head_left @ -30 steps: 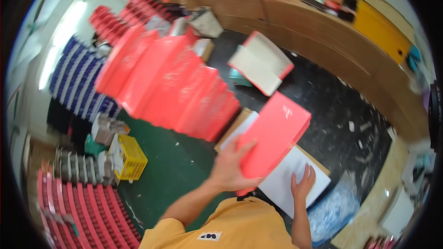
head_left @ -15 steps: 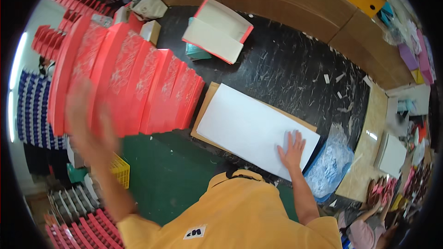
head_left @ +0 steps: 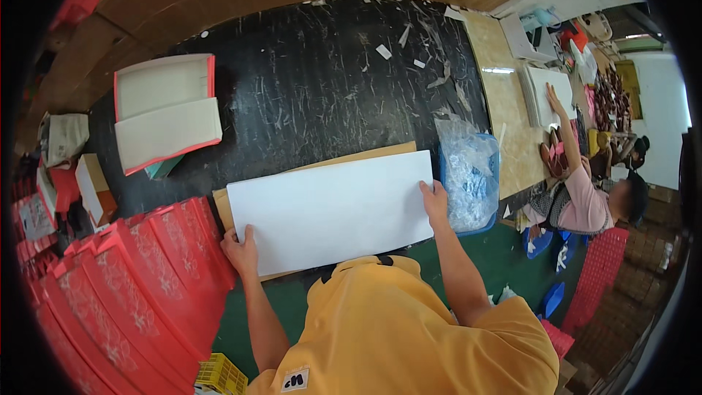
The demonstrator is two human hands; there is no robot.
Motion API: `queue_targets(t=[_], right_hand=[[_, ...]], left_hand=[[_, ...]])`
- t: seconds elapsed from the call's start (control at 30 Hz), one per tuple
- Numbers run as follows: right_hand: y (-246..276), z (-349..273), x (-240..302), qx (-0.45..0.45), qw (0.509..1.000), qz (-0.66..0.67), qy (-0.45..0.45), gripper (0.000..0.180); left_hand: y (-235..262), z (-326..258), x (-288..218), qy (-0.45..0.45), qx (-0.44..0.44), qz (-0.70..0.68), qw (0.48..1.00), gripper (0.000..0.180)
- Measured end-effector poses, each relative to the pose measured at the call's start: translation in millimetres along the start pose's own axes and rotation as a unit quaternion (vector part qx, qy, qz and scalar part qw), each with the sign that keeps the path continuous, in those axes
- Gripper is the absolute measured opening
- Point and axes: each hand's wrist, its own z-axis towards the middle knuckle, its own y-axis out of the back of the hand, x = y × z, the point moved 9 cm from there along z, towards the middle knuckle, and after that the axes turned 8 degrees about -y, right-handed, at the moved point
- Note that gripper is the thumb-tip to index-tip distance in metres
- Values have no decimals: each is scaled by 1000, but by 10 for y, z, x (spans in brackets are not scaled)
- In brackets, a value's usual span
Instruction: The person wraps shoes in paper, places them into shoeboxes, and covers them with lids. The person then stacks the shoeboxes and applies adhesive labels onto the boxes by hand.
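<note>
A stack of large white paper (head_left: 333, 212) lies in front of me on a brown cardboard sheet (head_left: 223, 208), whose edge shows behind and at the left. My left hand (head_left: 241, 252) grips the paper's left end near the front corner, thumb on top and fingers curled at the edge. At the right end my right hand (head_left: 435, 201) holds the edge, with its thumb on the paper; its other fingers are partly hidden. Whether the hands grip one sheet or several I cannot tell.
An open white box with red edges (head_left: 168, 95) sits on the black table (head_left: 307, 88). Red flower-patterned boxes (head_left: 139, 271) are stacked at left. A blue basket (head_left: 491, 175) holds clear plastic bags (head_left: 464, 183) at right. Farther right, a person (head_left: 585, 201) touches a white stack (head_left: 541, 95).
My view has swung right. My left hand has come from beside the red boxes to the paper's left end; my right hand has gone from lying flat on the paper to its right edge.
</note>
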Motion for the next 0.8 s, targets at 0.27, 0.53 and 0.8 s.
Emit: queue_targets(t=[0.27,0.53,0.8], right_hand=[[144,-228,340,-163,956,-151,192,28],[-220,-250,686,-9,983,-105,148,26],[-1062,-746,2291,15,901,-126,415,44]], left_hand=[[39,67,-49,13,32,-79,996,38],[336,-5,248,3,-34,-49,998,32],[153,-74,65,19,-56,-76,995,48]])
